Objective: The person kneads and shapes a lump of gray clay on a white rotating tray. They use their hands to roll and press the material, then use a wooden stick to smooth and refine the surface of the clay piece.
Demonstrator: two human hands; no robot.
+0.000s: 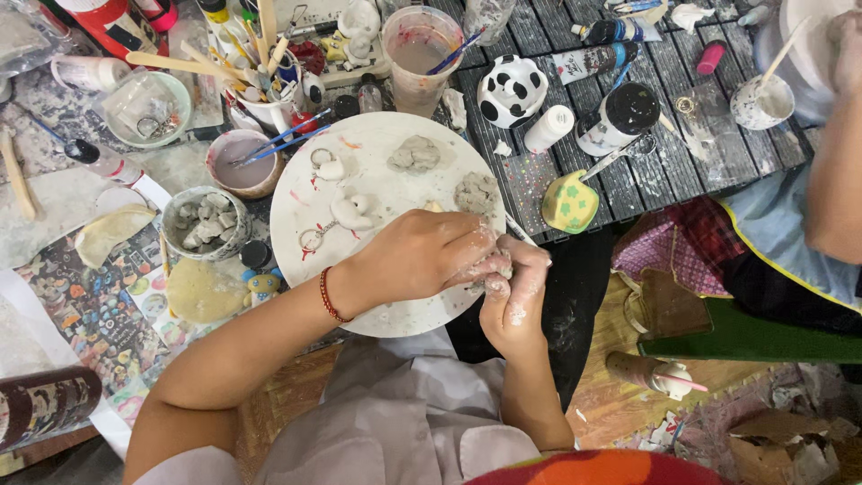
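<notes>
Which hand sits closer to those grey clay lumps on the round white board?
The left hand. It lies over the round white board, just below the grey clay lumps. The right hand sits off the board's edge, pressed against the left.

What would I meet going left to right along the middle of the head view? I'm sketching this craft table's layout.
Cup of clay bits → round white board → left hand → right hand → yellow-green figurine → another person's arm.

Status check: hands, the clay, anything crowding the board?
Left hand and right hand pressed together on a clay piece, mostly hidden. White round board beneath. Clay lumps and small white figures close by.
</notes>
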